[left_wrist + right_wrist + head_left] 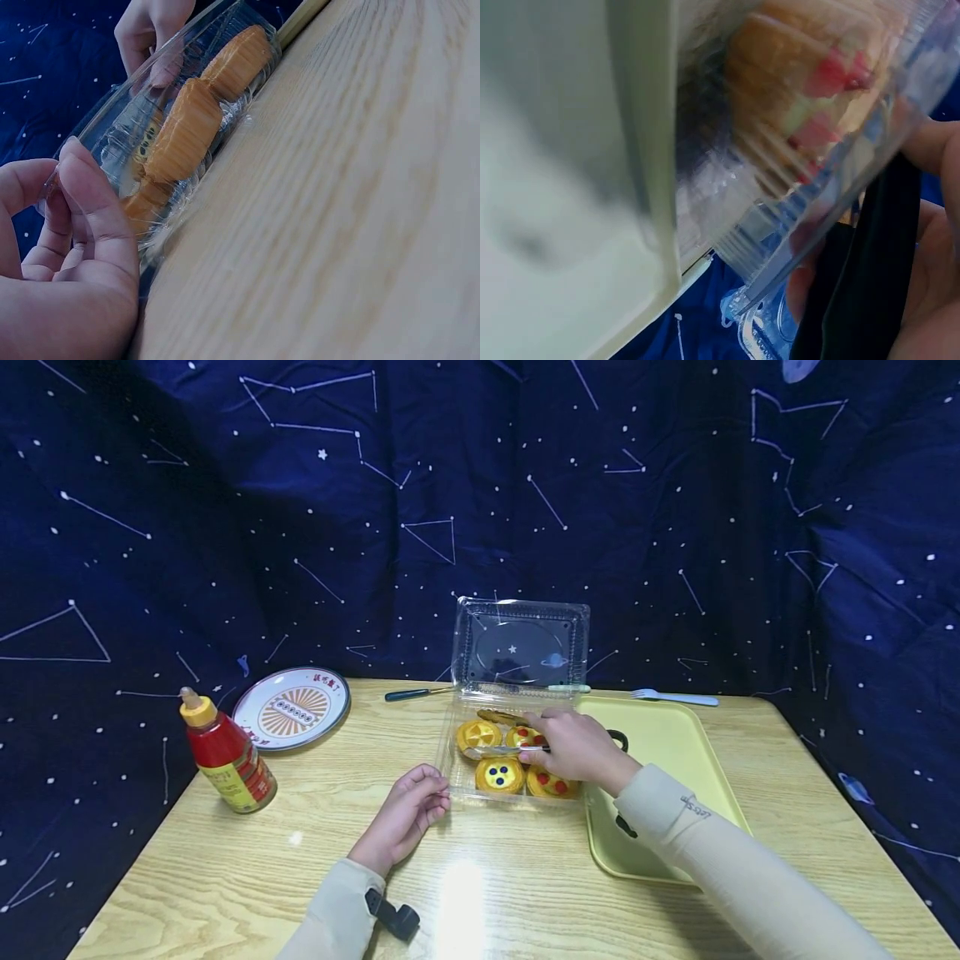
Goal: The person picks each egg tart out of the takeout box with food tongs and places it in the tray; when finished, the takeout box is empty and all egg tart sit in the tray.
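Observation:
In the head view my left hand (408,810) pinches the front left rim of a clear plastic clamshell box (459,792), its lid upright behind. The box holds several tarts: one plain yellow (472,735), one with blue dots (500,774), and red-topped ones (551,783). My right hand (577,743) grips black-handled tongs (495,750) above the box. The two tong ends lie on either side of the plain tart at the back left; whether they touch it I cannot tell. In the right wrist view the black handle (881,255) sits between fingers and thumb.
A yellow tray (675,743) lies right of the box, against its side. To the left stand a red sauce bottle (232,760) and a patterned plate (292,708). Behind lie a dark-handled utensil (408,694) and a light blue fork (678,697), near the curtain.

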{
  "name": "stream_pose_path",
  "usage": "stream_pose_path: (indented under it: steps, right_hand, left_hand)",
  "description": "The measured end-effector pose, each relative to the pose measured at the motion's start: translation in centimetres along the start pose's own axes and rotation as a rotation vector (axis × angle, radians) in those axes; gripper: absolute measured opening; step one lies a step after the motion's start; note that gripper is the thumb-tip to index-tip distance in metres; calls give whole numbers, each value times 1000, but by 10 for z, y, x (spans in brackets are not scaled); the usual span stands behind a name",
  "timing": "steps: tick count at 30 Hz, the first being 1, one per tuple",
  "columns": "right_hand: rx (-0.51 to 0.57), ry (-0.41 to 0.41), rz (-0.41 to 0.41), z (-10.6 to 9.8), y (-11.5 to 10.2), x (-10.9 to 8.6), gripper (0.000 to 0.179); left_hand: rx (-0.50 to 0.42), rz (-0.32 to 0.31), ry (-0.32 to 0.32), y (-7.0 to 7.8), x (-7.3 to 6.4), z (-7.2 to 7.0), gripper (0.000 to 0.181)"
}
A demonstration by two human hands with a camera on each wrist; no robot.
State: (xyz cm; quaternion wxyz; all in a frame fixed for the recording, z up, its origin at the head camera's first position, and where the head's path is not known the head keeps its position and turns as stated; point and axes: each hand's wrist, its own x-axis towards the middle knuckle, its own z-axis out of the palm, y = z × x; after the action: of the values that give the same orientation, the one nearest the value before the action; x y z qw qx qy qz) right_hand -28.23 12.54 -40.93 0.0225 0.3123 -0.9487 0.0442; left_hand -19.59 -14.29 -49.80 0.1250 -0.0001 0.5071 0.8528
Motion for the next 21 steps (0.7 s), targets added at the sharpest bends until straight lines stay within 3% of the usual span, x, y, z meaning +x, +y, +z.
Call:
stream_pose_path:
  steps: [21]
  right_hand:
    - [3, -67, 41, -3, -12, 7, 69]
  left_hand:
    - [5, 18, -12, 0, 0, -1, 8]
